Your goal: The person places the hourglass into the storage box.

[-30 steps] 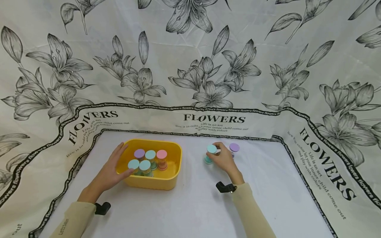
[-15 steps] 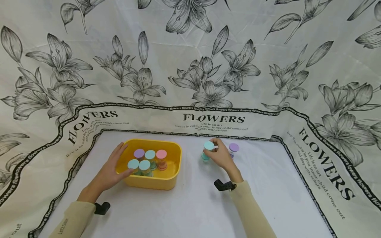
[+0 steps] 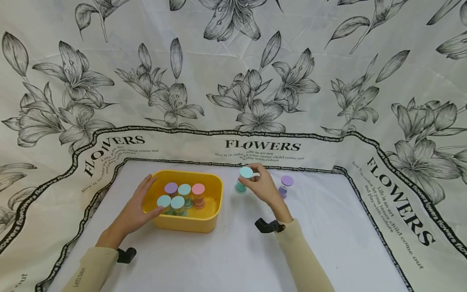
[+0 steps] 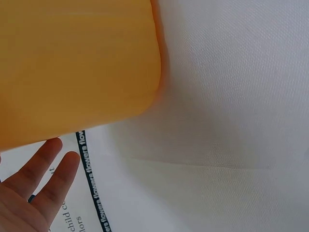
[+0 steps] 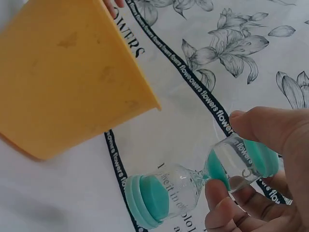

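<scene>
My right hand (image 3: 260,184) pinches a small hourglass (image 3: 246,172) with teal caps and teal sand, to the right of a yellow bin (image 3: 189,224). In the right wrist view the hourglass (image 5: 157,195) lies slanted, thumb and fingers around its upper bulb. My left hand (image 3: 136,211) rests at the bin's left end, fingers spread and fairly straight, its thumb over the near rim. Two of its fingers (image 4: 55,188) show beside the bin wall in the left wrist view. Inside the bin stand several hourglasses: a purple one (image 3: 170,188), a pink one (image 3: 198,190) and some teal ones (image 3: 177,202).
A purple-capped hourglass (image 3: 286,181) stands on the white tabletop (image 3: 233,259) right of my right hand. A cloth printed with flowers (image 3: 255,101) rises behind and at both sides of the table.
My right hand has moved left with the teal hourglass, nearer the bin, leaving more of the purple hourglass in sight. The left hand and the bin have stayed in place.
</scene>
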The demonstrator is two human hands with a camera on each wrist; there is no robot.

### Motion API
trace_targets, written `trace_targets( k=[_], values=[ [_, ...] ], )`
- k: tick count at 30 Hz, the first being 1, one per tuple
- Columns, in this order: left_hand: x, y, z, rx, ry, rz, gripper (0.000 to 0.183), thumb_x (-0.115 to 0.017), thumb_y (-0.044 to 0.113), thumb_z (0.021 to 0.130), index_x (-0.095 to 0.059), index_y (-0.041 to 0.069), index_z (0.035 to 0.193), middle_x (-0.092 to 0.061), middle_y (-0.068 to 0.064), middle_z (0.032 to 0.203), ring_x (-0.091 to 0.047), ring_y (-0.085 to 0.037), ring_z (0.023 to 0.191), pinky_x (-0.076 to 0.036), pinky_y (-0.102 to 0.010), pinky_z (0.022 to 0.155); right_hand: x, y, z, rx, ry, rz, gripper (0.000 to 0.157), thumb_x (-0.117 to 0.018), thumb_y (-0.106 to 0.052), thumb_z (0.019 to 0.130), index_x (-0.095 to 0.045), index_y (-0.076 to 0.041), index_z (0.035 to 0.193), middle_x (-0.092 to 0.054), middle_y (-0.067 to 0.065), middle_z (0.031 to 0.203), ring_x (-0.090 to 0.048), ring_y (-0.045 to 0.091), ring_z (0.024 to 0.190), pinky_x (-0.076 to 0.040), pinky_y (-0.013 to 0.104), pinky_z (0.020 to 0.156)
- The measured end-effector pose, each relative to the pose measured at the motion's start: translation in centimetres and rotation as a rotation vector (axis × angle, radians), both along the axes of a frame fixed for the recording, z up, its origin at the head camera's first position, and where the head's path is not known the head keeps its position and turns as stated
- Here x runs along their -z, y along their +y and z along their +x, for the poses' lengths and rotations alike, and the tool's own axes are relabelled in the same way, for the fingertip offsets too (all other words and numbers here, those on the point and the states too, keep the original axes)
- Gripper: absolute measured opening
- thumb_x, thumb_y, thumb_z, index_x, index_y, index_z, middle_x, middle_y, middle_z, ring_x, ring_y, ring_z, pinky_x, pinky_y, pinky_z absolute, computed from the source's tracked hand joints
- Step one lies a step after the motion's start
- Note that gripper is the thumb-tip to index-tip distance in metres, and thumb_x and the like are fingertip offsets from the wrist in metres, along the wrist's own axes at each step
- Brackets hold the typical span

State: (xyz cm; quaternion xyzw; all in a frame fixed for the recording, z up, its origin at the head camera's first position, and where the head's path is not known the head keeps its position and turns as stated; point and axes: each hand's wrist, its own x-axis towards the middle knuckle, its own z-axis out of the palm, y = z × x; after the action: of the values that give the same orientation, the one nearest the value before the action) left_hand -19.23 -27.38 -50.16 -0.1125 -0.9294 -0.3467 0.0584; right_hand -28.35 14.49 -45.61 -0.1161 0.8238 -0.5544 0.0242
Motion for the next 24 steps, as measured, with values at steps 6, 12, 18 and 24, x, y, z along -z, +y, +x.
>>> trace_targets(
  k=[6, 12, 18, 24],
  values=[
    [0.2, 0.1, -0.1, -0.005, 0.01, -0.001, 0.097, -0.074, 0.046, 0.089, -0.019, 0.025, 0.166, -0.01, -0.009, 0.174, -0.021, -0.048, 0.155, -0.027, -0.079, 0.112, -2.2, -1.3, 0.8, -0.04, 0.067, -0.035, 0.054, -0.079, -0.024, 0.092, -0.053, -0.006, 0.136, -0.057, 0.016, 0.128, -0.06, 0.021, 0.083, -0.05, 0.025, 0.07],
    [0.3, 0.0, 0.0, -0.012, 0.007, -0.005, 0.097, -0.073, 0.047, 0.089, -0.019, 0.025, 0.166, -0.01, -0.008, 0.174, -0.02, -0.047, 0.155, -0.026, -0.079, 0.113, -4.1, -3.1, 1.1, -0.095, 0.121, -0.069, 0.051, -0.078, -0.022, 0.092, -0.054, -0.008, 0.135, -0.059, 0.012, 0.127, -0.062, 0.02, 0.084, -0.051, 0.025, 0.069],
    [0.2, 0.1, 0.1, -0.011, 0.001, -0.008, 0.097, -0.073, 0.047, 0.089, -0.018, 0.024, 0.166, -0.01, -0.009, 0.174, -0.02, -0.048, 0.155, -0.026, -0.079, 0.113, -5.5, -4.9, 1.3, -0.164, 0.161, -0.065, 0.049, -0.078, -0.02, 0.091, -0.056, -0.009, 0.133, -0.059, 0.012, 0.124, -0.062, 0.02, 0.083, -0.052, 0.025, 0.069],
    [0.1, 0.0, 0.1, -0.009, 0.007, -0.014, 0.097, -0.073, 0.047, 0.09, -0.018, 0.024, 0.166, -0.01, -0.009, 0.174, -0.02, -0.048, 0.155, -0.027, -0.079, 0.112, -5.2, -6.9, 1.4, -0.257, 0.158, -0.03, 0.046, -0.077, -0.021, 0.092, -0.058, -0.012, 0.132, -0.063, 0.007, 0.122, -0.064, 0.019, 0.086, -0.056, 0.027, 0.073]
  ],
)
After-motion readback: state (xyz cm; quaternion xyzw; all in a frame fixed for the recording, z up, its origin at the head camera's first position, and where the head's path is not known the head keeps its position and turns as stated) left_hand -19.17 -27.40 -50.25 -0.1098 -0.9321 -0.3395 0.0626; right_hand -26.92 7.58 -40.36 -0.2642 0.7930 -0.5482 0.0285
